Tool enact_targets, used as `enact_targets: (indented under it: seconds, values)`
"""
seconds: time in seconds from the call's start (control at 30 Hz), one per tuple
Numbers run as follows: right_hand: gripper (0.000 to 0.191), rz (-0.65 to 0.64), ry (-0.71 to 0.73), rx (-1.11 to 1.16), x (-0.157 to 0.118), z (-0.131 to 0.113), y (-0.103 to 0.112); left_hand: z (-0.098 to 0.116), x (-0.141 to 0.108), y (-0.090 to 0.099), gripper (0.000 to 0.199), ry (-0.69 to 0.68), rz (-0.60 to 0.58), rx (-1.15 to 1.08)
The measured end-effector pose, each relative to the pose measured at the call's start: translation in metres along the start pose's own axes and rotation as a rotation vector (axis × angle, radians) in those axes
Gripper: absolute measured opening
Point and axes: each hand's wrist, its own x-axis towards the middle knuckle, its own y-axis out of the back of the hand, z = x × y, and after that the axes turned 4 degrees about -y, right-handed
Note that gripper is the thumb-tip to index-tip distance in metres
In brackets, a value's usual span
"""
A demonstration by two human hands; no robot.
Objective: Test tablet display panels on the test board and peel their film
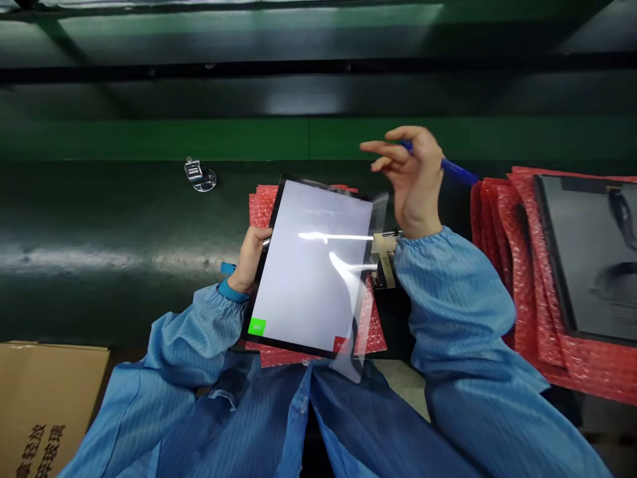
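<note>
My left hand [251, 255] grips the left edge of a display panel [313, 265], its fingers hidden behind it. The panel is tilted and lit white, with a green square at its lower left corner and a red one at its lower right. A clear film [359, 332] stands out past the panel's right edge, apart from it at the bottom. My right hand [411, 176] is raised above the panel's upper right, touching neither. A blue pen [460, 172] lies in that hand, its end sticking out behind the wrist.
Red bubble-wrap sheets [375, 325] lie under the panel. A small circuit board [384, 259] sits to its right. Farther right, another dark panel [592, 265] rests on stacked red bubble wrap [537, 318]. A metal tally counter [199, 174] stands at the back left, a cardboard box [50, 392] lower left.
</note>
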Motion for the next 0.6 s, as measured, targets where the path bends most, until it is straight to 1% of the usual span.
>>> enact_targets:
  seconds: [0.03,0.07,0.1,0.13,0.2,0.23,0.27,0.3,0.33,0.4,0.43,0.5,0.57,0.6]
  values:
    - [0.021,-0.004,0.100,-0.094,-0.006,-0.011,-0.001,0.000,-0.001,0.000,0.017,0.018,-0.003,-0.024]
    - [0.018,-0.061,0.191,-0.209,-0.014,-0.023,-0.003,0.000,-0.002,0.000,0.016,0.044,-0.012,-0.051]
    - [0.021,-0.164,0.265,-0.341,-0.024,-0.034,-0.007,0.000,-0.002,0.000,0.016,0.070,-0.023,-0.076]
    - [0.033,-0.317,0.327,-0.488,-0.035,-0.043,-0.012,0.000,-0.003,0.000,0.016,0.087,-0.035,-0.092]
    - [0.068,-0.594,0.419,-0.768,-0.059,-0.052,-0.022,0.000,-0.004,0.001,0.015,0.095,-0.031,-0.103]
    - [0.078,-0.683,0.455,-0.882,-0.070,-0.052,-0.027,0.000,-0.005,0.002,0.015,0.086,-0.019,-0.098]
    - [0.079,-0.726,0.486,-0.970,-0.081,-0.050,-0.031,0.000,-0.006,0.003,0.014,0.068,-0.005,-0.088]
    - [0.071,-0.734,0.519,-1.035,-0.091,-0.045,-0.034,0.000,-0.007,0.004,0.014,0.049,0.004,-0.071]
    - [0.058,-0.704,0.561,-1.078,-0.099,-0.040,-0.035,0.000,-0.008,0.004,0.014,0.025,0.008,-0.049]
    - [0.026,-0.586,0.659,-1.105,-0.113,-0.031,-0.035,0.001,-0.009,0.005,0.016,-0.037,0.006,0.011]
    - [0.018,-0.529,0.698,-1.093,-0.118,-0.027,-0.033,0.002,-0.010,0.005,0.016,-0.072,0.000,0.042]
    - [0.023,-0.438,0.732,-1.034,-0.126,-0.025,-0.025,0.003,-0.010,0.003,0.016,-0.119,-0.040,0.094]
    - [0.029,-0.334,0.693,-0.965,-0.127,-0.026,-0.011,0.003,-0.010,0.002,0.016,-0.137,-0.103,0.135]
    - [0.031,-0.247,0.646,-0.937,-0.126,-0.026,-0.002,0.003,-0.009,0.002,0.015,-0.152,-0.130,0.166]
